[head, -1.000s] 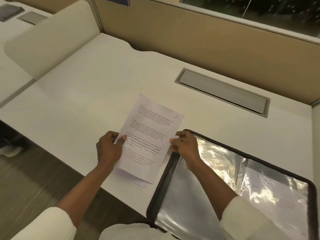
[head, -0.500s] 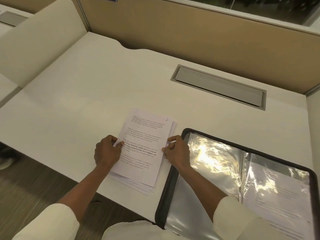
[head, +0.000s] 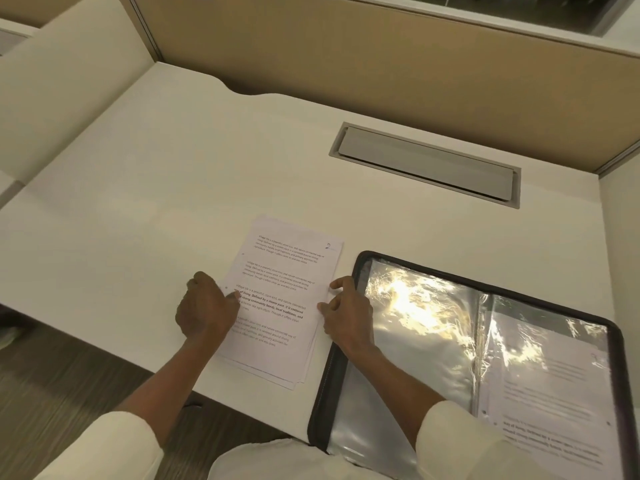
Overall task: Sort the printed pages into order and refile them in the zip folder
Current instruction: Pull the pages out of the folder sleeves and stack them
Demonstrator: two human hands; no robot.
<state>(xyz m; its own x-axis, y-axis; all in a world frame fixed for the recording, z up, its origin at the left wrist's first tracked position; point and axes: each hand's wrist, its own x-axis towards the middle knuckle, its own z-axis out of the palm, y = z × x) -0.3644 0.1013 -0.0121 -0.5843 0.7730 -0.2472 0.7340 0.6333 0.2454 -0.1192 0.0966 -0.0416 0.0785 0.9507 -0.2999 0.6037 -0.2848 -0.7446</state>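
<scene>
Early yet. Zip folder (head: 330,370) lay open at near desk (head: 138,202) edge; filed sheet (head: 547,403) showed in right sleeve, glare over left one. Left hand (head: 206,308) pinched pages' (head: 277,271) left edge, thumb on top; right hand (head: 349,320) fingertips bent against right edge, grip unclear. Pages lay stacked on desk just beside folder, sheet "2" uppermost, unfiled. Beyond: cable hatch (head: 426,164), partition (head: 346,46), neither obstructing.

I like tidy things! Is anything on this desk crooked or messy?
Only a little. The stack of printed pages isn't squared up: lower sheets peek out under the top page at the near corner, and the stack lies slanted to the desk edge. Nothing looks torn or spilled.
</scene>
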